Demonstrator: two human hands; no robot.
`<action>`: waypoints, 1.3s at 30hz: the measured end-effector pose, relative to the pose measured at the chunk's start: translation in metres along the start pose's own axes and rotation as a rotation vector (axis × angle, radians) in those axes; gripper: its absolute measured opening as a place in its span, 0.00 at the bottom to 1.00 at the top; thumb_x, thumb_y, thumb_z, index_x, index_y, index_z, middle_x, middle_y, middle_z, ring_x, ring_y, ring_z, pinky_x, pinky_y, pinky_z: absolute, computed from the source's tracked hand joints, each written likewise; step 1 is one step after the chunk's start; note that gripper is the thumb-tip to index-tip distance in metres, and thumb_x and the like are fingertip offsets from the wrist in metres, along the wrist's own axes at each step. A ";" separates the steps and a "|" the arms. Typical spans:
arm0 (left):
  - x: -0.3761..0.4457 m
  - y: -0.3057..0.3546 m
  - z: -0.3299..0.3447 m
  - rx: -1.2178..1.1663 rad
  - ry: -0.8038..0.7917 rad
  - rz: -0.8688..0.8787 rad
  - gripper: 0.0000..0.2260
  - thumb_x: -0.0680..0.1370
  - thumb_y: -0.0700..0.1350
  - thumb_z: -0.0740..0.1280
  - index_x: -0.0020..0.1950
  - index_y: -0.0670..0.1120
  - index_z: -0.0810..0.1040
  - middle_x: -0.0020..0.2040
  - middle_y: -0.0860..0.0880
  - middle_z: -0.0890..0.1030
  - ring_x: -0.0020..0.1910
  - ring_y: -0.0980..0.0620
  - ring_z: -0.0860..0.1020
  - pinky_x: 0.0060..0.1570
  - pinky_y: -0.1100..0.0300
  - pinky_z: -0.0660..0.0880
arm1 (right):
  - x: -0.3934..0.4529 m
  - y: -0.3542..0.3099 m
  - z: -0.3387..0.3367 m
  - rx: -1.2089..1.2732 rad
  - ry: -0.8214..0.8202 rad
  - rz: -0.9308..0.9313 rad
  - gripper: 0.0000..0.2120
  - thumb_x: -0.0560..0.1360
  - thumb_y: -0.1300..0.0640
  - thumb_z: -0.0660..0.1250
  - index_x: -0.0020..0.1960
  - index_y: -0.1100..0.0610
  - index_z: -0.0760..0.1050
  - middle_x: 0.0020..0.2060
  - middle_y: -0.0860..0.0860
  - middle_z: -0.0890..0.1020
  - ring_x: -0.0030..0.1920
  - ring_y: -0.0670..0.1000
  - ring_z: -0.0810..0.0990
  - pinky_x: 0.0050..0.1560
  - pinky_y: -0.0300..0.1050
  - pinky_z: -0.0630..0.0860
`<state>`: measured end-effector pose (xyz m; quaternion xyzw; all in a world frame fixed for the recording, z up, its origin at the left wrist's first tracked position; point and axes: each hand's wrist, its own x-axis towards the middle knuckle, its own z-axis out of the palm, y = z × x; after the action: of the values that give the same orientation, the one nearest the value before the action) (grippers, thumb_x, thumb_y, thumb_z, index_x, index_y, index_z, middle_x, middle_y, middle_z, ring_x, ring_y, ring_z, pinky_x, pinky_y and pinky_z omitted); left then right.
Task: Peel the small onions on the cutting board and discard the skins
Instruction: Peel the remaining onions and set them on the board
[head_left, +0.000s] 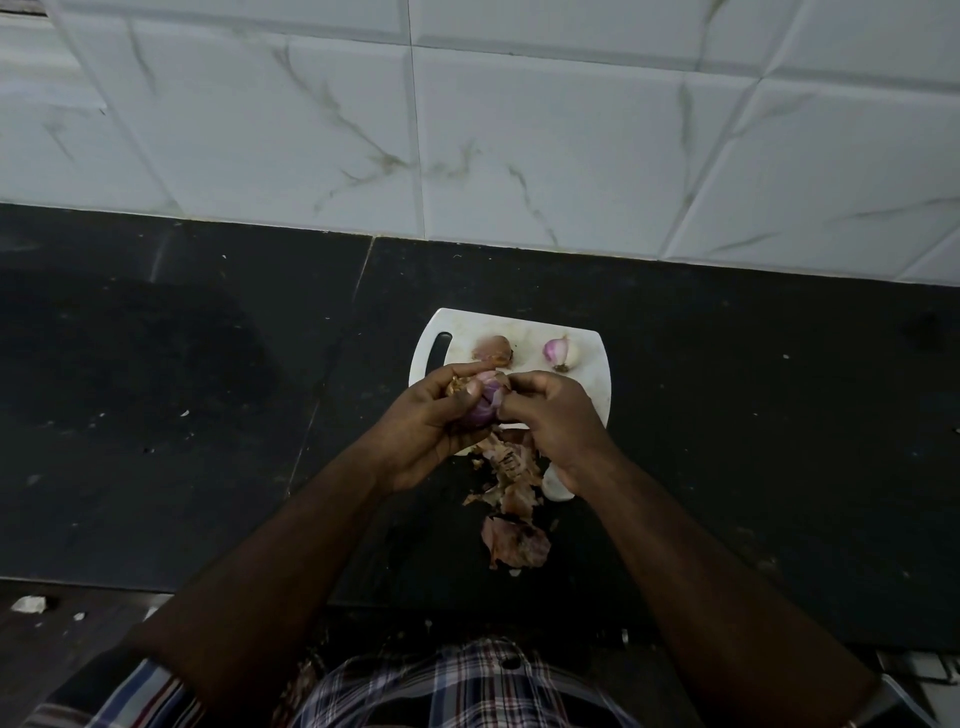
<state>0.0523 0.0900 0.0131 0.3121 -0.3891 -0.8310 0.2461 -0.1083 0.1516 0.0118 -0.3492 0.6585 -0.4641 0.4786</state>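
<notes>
My left hand (423, 415) cups a small purple onion (480, 405), fingers curled round its glossy, half-bared flesh, just above the near edge of the white plastic cutting board (592, 384). My right hand (550, 415) pinches a thin flap of skin at the onion's side. On the board behind lie a papery brown unpeeled onion (492, 349) and a smooth, pale peeled onion (561, 353). Dry, crinkled skins (511, 499) are heaped on the dark stone counter (208, 389) near me.
</notes>
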 end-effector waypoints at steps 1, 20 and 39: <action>0.000 -0.001 -0.001 0.003 -0.002 0.006 0.14 0.81 0.39 0.62 0.67 0.43 0.75 0.53 0.46 0.85 0.49 0.51 0.84 0.49 0.58 0.82 | -0.001 -0.001 -0.001 0.026 -0.014 -0.011 0.15 0.71 0.54 0.73 0.57 0.54 0.83 0.48 0.51 0.87 0.51 0.52 0.86 0.54 0.54 0.83; 0.003 0.006 -0.004 0.138 -0.021 0.029 0.21 0.70 0.37 0.73 0.62 0.41 0.76 0.49 0.46 0.85 0.48 0.49 0.84 0.45 0.58 0.82 | -0.009 -0.011 -0.017 -0.592 0.129 -0.504 0.14 0.76 0.63 0.66 0.59 0.54 0.84 0.49 0.49 0.87 0.49 0.42 0.83 0.50 0.34 0.78; 0.000 0.010 -0.008 0.022 -0.047 0.035 0.16 0.73 0.33 0.72 0.60 0.40 0.77 0.53 0.42 0.83 0.48 0.47 0.83 0.47 0.56 0.82 | -0.004 0.001 -0.023 -0.541 0.274 -0.388 0.10 0.75 0.63 0.70 0.54 0.58 0.84 0.46 0.51 0.86 0.47 0.47 0.84 0.52 0.45 0.81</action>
<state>0.0597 0.0806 0.0168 0.2883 -0.4094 -0.8293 0.2481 -0.1292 0.1622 0.0143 -0.5163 0.7370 -0.3977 0.1790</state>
